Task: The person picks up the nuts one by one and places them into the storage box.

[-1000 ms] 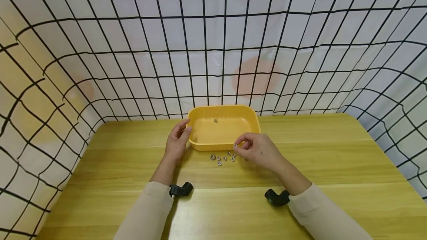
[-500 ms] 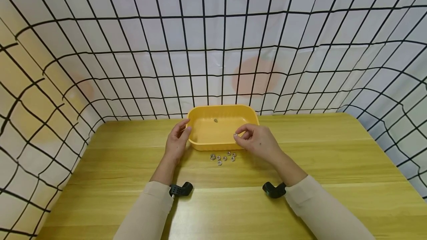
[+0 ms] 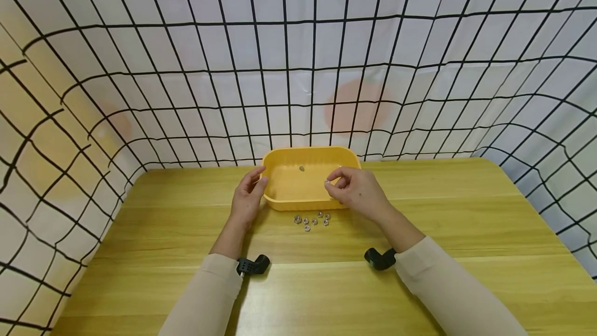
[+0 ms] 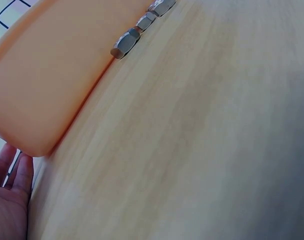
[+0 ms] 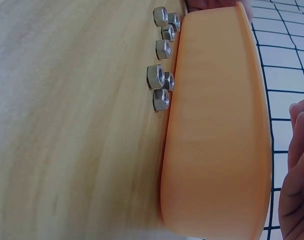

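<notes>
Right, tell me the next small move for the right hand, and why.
I'd likely part the fingers of the right hand and let the small metal piece drop into the yellow tray. It is pinched above the tray, where one similar piece already lies, and the left hand is at the tray's left end.

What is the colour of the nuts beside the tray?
Silver; the right wrist view shows the nuts best.

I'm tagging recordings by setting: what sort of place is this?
Probably a staged recording booth: a wood-grain tabletop enclosed on three visible sides by a black grid, with black wrist cameras worn by the person.
</notes>
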A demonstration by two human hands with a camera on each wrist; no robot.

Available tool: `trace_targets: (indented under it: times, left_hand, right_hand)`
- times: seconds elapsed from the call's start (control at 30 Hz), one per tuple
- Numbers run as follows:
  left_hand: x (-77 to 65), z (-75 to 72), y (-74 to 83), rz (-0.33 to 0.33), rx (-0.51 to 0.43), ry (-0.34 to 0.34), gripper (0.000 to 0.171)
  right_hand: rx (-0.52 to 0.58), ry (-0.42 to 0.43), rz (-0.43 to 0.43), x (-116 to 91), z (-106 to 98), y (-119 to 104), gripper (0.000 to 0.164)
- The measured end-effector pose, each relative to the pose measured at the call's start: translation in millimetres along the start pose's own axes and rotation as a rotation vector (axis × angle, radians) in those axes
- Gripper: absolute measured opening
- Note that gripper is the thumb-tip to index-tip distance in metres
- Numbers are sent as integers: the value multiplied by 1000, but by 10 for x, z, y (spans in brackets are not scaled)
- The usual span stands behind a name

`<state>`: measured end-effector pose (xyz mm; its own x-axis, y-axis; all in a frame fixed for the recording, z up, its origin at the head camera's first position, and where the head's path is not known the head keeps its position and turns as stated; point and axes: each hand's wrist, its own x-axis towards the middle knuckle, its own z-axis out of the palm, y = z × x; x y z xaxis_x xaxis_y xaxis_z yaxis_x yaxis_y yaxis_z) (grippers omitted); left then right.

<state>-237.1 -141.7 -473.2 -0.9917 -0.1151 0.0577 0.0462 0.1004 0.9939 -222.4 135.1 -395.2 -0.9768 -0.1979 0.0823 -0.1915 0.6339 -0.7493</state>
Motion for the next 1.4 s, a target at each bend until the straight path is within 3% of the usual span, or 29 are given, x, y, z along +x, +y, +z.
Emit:
trace_targets:
  times: [0.4, 1.4]
  left_hand:
    - [-8, 11, 5, -12, -6, 9, 39]
    - [9, -6, 5, -11, -4, -5, 41]
  right_hand:
    - [8, 1, -18, 127, -10, -14, 19]
    - [-32, -22, 30, 446, 64, -10, 18]
